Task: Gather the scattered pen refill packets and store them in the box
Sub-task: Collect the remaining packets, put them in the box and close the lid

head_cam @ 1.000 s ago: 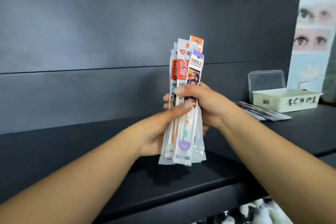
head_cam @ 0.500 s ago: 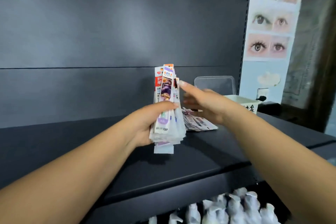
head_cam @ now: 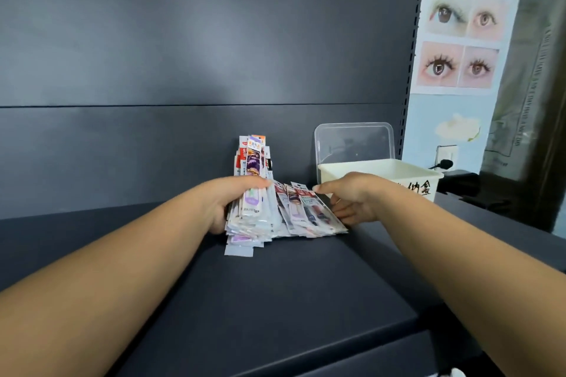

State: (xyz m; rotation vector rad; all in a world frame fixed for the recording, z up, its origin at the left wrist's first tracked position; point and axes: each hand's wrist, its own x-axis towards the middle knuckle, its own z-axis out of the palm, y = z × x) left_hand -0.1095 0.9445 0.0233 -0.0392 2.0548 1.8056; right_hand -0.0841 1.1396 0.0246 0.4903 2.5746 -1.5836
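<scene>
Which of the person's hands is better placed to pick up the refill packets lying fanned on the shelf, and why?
The right. The right hand already rests on the fanned packets beside the cream box, fingers at their edge. The left hand grips the upright bundle of packets, so it is occupied.

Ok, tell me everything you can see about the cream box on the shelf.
The box is an open, cream-coloured rectangular tub that looks like plastic, with a thin rolled rim and black handwritten-style characters on its front wall. It stands upright on the dark shelf at the right end, near the back panel. A clear lid leans upright behind it. The right hand partly covers its front left corner; whether they touch is unclear. What it holds is not visible.
</scene>
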